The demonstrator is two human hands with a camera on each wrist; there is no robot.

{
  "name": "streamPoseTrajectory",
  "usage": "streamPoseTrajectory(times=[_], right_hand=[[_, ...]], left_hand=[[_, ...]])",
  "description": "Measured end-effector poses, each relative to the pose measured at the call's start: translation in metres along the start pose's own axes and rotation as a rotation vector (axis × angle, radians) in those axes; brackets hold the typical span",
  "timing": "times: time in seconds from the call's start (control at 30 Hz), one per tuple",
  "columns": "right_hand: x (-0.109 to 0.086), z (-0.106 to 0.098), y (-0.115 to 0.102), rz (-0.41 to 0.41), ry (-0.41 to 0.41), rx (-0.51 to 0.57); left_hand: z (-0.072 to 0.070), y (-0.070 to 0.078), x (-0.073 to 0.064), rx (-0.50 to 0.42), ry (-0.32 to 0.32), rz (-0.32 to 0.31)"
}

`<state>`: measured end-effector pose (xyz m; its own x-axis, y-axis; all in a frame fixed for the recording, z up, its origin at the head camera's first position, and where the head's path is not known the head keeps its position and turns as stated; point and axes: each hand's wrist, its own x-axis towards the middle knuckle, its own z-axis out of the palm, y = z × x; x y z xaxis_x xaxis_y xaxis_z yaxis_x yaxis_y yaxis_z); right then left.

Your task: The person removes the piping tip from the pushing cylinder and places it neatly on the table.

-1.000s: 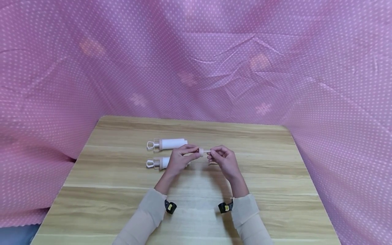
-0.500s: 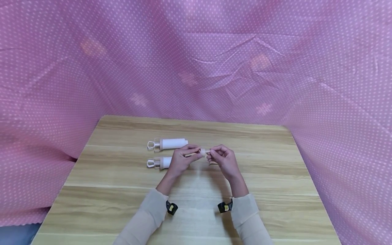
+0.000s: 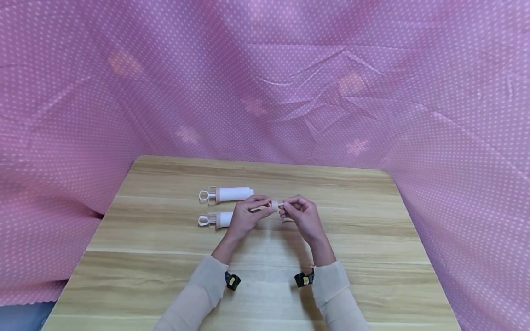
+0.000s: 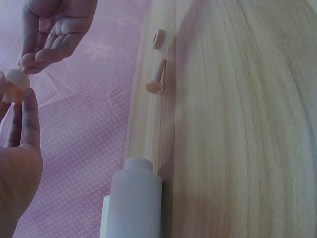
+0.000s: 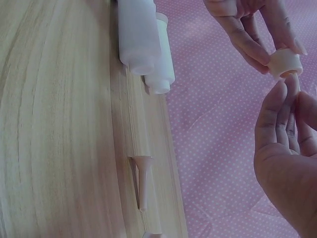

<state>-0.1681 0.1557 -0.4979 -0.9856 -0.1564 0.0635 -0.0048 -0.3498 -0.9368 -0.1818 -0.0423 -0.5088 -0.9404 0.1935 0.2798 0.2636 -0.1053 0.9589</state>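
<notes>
My left hand (image 3: 244, 216) pinches a small cream-coloured ring cap (image 3: 274, 206) between thumb and fingers, above the table. From the right, my right hand (image 3: 304, 216) pinches a slim pale nozzle (image 3: 281, 205) that extends from the cap. Its far part is hidden by the cap and fingers. In the left wrist view, a second, pinkish funnel-shaped nozzle (image 4: 156, 84) lies on the table close to another ring cap (image 4: 160, 39). Two white syringe-like tubes lie left of the hands: the far tube (image 3: 233, 194) and the near tube (image 3: 224, 219), partly covered by my left hand.
Each tube has a loop-handled plunger (image 3: 204, 196) on its left end. The wooden table (image 3: 352, 239) ends at a pink dotted cloth (image 3: 265, 105) hanging behind and at both sides. Black wrist cameras (image 3: 233, 280) are strapped near both sleeves.
My left hand has shifted slightly right with the ring cap, so less of the nozzle shows between the cap and my right fingers. The tubes have stayed put.
</notes>
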Motion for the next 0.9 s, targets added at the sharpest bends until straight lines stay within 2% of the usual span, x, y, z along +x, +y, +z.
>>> streamPoseTrajectory(times=[0.37,0.7,0.9], right_hand=[[0.0,0.002,0.001,-0.01,0.007,-0.046],[0.001,0.004,0.0,0.0,0.018,-0.058],[0.003,0.006,0.001,0.022,0.032,-0.066]], left_hand=[[0.003,0.001,0.0,-0.005,0.021,-0.06],[0.006,0.027,-0.005,-0.005,0.029,-0.039],[0.004,0.006,-0.001,0.004,0.053,-0.075]])
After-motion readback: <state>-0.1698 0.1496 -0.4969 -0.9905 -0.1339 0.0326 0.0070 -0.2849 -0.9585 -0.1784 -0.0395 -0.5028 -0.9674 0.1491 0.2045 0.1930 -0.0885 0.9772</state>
